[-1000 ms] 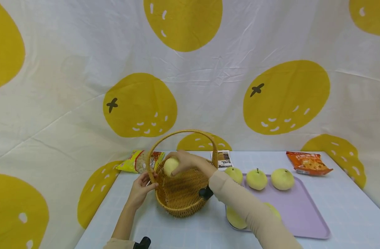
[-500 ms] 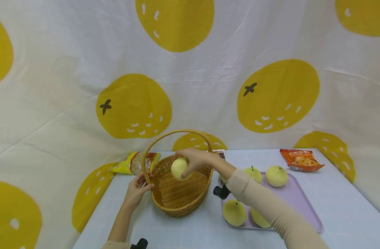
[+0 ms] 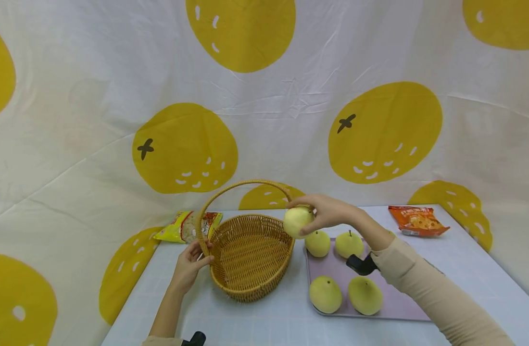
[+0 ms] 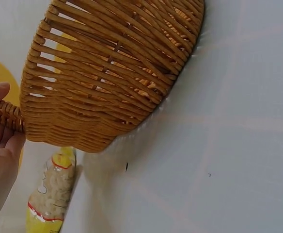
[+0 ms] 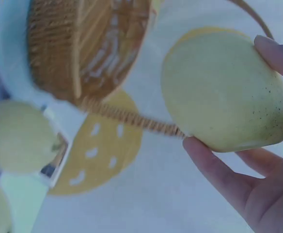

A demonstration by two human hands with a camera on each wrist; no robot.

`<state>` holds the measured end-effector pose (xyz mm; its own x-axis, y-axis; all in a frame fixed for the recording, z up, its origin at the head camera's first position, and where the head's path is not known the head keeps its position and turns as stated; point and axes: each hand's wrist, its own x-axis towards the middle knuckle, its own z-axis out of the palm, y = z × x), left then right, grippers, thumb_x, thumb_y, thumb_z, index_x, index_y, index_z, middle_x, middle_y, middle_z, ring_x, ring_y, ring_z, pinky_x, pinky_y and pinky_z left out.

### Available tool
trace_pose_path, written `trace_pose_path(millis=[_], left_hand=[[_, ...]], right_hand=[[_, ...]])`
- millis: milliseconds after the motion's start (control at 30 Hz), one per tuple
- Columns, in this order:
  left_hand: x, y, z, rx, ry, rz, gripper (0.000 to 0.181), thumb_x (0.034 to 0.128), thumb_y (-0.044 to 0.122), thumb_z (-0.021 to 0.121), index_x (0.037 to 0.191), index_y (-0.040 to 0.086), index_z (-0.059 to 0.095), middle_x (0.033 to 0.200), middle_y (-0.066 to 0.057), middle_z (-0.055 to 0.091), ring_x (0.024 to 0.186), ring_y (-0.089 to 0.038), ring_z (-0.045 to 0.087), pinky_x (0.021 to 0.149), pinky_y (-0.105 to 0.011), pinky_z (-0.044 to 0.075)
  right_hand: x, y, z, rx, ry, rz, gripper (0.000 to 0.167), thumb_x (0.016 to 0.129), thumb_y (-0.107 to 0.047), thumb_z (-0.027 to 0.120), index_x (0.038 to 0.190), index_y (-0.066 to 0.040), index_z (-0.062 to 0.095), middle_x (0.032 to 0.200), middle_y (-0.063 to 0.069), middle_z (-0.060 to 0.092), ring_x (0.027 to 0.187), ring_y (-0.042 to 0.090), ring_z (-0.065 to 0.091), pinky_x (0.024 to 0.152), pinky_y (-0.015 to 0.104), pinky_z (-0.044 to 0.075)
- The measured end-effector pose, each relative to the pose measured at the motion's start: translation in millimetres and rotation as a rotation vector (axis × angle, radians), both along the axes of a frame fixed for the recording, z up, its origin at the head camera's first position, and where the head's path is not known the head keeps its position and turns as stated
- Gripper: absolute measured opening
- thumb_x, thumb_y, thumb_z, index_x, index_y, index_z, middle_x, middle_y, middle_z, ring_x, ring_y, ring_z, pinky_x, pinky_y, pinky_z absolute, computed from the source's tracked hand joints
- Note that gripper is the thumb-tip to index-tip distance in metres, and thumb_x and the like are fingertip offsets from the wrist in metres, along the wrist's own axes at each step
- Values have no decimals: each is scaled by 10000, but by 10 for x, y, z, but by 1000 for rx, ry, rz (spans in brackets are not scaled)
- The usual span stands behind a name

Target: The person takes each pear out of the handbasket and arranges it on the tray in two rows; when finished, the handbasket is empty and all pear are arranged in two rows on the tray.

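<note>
My left hand [image 3: 190,266] grips the base of the handle on the left side of a wicker basket [image 3: 247,290]. In the left wrist view, thumb and fingers wrap the woven handle [image 4: 6,115], beside the basket's slatted wall [image 4: 98,82]. My right hand [image 3: 333,212] holds a pale yellow-green pear [image 3: 298,222] in the air by the basket's right rim, near the tray's back left corner. The right wrist view shows fingers and thumb spread around this pear [image 5: 224,92]. No fruit shows inside the basket.
A purple tray [image 3: 398,307] bears several pears, among them one at front left [image 3: 326,294]; my right forearm covers part of it. A yellow snack bag [image 3: 188,227] lies behind the basket's left side, an orange snack bag [image 3: 418,222] at back right. Fruit-printed cloth [image 3: 269,144] hangs behind.
My right hand has lifted the pear out of the basket and carried it right, past the rim. The left hand stays on the handle. The head view has shifted slightly.
</note>
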<state>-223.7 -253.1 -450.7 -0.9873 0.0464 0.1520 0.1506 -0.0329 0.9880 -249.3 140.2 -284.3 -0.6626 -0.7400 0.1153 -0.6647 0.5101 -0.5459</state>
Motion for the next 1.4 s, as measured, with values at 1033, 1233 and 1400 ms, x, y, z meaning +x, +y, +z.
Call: trace_pose_path(millis=[1033,1233,1400], left_hand=[[-94,-136,86,-175,39,-182,537,820,-34,678,1255,-175,396,1165,-210,566,1117,-165,560,820,-236,541],[-92,-116,79,-145,29,-167,544,807,-57,681,1248,-177,385,1181,-250,534,1118,-157,559,837,-239,538],[-77,-103,92,-136,11,-140,558,793,-59,693,1246,-169,387,1179,-238,535,1118,-168,555,848,-233,532]], right_hand=[[909,2191,-1312,-22,-33,-388,605,735,-186,797,1238,23,535,1194,-58,589,829,76,564,598,216,479],[996,2228,-1488,32,-144,-384,608,748,-206,782,1261,-3,527,1164,259,569,917,138,545,665,310,477],[1022,2226,-1583,12,-103,-359,568,749,-201,783,1246,-46,557,1144,13,612,938,-89,452,663,200,455]])
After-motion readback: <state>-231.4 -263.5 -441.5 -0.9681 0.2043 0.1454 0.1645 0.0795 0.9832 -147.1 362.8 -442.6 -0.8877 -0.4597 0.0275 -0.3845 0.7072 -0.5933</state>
